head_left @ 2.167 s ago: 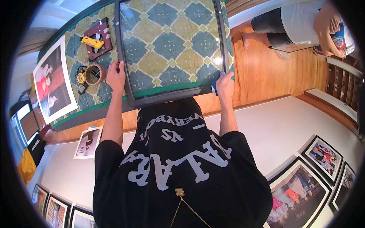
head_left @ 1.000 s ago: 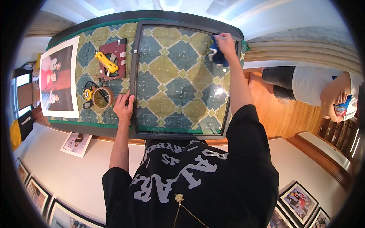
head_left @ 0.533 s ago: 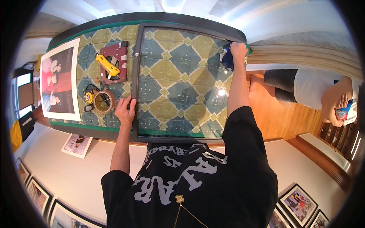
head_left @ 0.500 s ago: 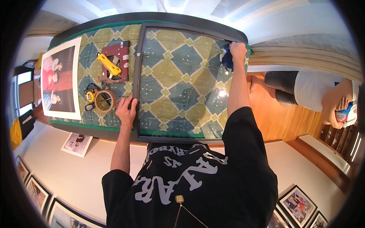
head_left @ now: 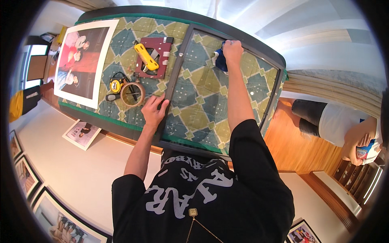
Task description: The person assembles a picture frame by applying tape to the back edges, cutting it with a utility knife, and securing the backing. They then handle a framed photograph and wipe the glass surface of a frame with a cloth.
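A dark-framed glass pane [head_left: 202, 109] lies on a padded, green-patterned quilt [head_left: 133, 30]. My right hand [head_left: 233, 52] is closed around a blue cloth [head_left: 221, 64], pressing it on the glass near the far edge of the frame [head_left: 175, 81]. My left hand [head_left: 153, 111] rests with fingers apart on the frame's left side. Close beyond that hand is a roll of brown tape [head_left: 132, 94], with a yellow tape measure [head_left: 115, 85] and a black-handled tool [head_left: 112, 97] beside it. Farther off, a yellow utility knife [head_left: 146, 56] lies across a maroon metal tool [head_left: 161, 44].
A large photo print [head_left: 85, 60] with a white border covers the table's left end. Another person [head_left: 340, 125] stands at the right, holding a packet. A loose print [head_left: 82, 133] and framed pictures [head_left: 60, 218] are at the lower left. A curtain [head_left: 336, 91] hangs at the right.
My right hand has moved the cloth left along the far edge, away from the far right corner. My left hand stays at the frame's left side. The whole view has turned somewhat.
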`<state>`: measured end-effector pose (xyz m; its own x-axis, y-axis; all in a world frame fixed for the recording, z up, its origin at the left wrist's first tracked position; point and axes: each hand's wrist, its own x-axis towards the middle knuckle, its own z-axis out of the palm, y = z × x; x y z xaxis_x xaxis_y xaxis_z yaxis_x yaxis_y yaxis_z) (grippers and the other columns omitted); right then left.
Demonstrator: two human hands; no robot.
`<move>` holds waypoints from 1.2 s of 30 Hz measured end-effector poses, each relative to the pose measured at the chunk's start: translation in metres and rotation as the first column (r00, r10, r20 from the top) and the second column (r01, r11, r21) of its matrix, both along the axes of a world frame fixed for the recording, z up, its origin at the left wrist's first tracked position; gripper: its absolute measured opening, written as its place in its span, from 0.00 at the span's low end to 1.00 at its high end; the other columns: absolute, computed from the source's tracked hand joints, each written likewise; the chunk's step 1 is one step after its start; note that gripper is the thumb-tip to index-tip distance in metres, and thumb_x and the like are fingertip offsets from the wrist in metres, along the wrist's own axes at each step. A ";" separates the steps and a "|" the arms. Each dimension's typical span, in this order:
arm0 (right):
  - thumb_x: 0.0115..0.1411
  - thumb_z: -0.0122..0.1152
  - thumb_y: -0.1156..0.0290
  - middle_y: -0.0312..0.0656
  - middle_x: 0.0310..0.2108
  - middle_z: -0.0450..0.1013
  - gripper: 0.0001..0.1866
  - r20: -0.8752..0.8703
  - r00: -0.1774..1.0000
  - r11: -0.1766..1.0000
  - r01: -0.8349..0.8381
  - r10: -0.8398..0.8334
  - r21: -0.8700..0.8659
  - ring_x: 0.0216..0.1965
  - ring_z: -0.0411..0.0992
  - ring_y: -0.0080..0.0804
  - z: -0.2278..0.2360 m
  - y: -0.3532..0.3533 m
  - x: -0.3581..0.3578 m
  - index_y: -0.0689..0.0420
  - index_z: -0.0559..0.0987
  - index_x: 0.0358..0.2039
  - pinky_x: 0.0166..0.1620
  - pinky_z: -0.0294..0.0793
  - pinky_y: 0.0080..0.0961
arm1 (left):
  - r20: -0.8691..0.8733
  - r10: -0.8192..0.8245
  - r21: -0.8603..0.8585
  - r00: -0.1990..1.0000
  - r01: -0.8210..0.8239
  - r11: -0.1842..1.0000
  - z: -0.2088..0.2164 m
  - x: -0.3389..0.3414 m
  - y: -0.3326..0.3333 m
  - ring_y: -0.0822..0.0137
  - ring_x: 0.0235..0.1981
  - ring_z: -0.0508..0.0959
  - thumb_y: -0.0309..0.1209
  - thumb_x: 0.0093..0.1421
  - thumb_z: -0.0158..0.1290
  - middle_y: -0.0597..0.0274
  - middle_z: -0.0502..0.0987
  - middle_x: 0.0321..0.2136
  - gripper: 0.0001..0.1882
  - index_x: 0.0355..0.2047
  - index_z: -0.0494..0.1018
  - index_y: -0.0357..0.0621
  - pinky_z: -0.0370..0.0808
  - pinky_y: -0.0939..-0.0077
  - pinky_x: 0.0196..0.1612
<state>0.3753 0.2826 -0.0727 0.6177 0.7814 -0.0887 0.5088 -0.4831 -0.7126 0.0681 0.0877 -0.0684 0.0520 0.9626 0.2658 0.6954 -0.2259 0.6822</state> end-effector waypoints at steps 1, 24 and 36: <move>0.57 0.57 0.65 0.63 0.38 0.76 0.16 0.002 1.000 1.000 -0.025 0.025 0.019 0.44 0.74 0.60 -0.001 0.004 -0.010 0.67 0.77 0.36 0.49 0.72 0.45 | 0.003 0.002 -0.001 1.000 -0.002 1.000 0.000 -0.001 0.000 0.62 0.25 0.76 0.34 0.54 0.64 0.64 0.73 0.23 0.12 0.37 0.81 0.45 0.72 0.72 0.28; 0.59 0.57 0.66 0.58 0.32 0.77 0.12 -0.192 0.590 0.594 -0.804 0.784 -0.044 0.38 0.74 0.60 0.028 -0.147 -0.129 0.59 0.79 0.40 0.44 0.73 0.48 | -0.006 0.010 0.047 1.000 -0.010 0.999 -0.007 -0.006 -0.003 0.61 0.28 0.77 0.39 0.56 0.60 0.64 0.74 0.25 0.12 0.37 0.80 0.47 0.73 0.69 0.29; 0.59 0.56 0.65 0.57 0.26 0.77 0.10 -0.257 0.331 0.293 -0.940 0.908 -0.176 0.32 0.76 0.57 0.038 -0.275 -0.179 0.56 0.78 0.36 0.37 0.74 0.51 | -0.009 0.022 0.064 1.000 -0.021 0.998 -0.012 -0.005 -0.004 0.60 0.26 0.77 0.40 0.58 0.59 0.63 0.76 0.25 0.12 0.36 0.81 0.47 0.72 0.70 0.28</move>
